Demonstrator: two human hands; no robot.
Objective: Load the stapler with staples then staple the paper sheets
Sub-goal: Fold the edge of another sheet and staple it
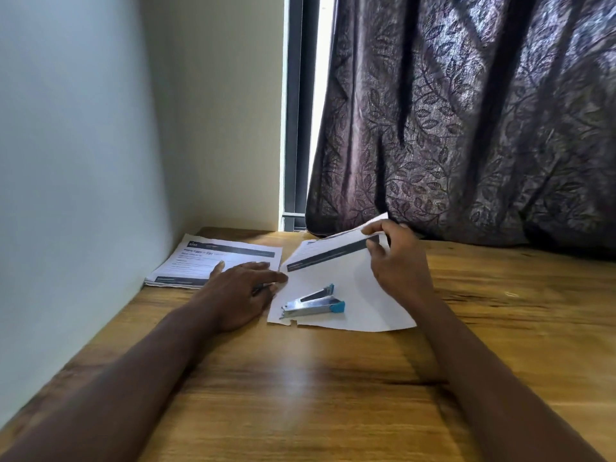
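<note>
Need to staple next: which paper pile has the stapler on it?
The right pile, held by the right hand, carries the stapler; the left stack does not.

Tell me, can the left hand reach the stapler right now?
Probably yes. The left hand lies flat on the table close beside the stapler, which sits open on the sheet with nothing between them. The right hand only pinches the sheet's far corner.

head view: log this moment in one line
right hand pinches paper sheets far corner | stapler open on sheets | left hand flat on table
</note>
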